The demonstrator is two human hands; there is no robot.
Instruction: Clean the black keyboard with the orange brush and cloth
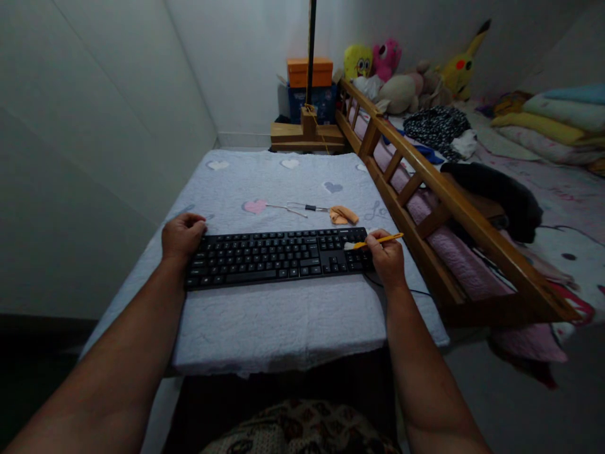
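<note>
A black keyboard (265, 257) lies flat across the cloth, its number pad to the right. My left hand (182, 236) is closed at the keyboard's upper left corner, fingers curled against its edge. Between the fingers of my right hand (388, 257) is a small brush (378, 240) with a yellow handle, held nearly level. Its pale bristles rest at the keys left of the number pad. Behind the keyboard lie a crumpled orange-brown cloth (343, 215) and a thin wire tool (311, 207) with a dark grip. Another thin rod (286, 208) is beside them.
A pale blue quilted cloth with hearts (283, 315) covers the table. The keyboard's cable (416, 291) runs off to the right. A wooden bed rail (425, 167) stands along the right side, with bedding and plush toys beyond. An orange box (309, 72) and a wooden stand (307, 133) are behind.
</note>
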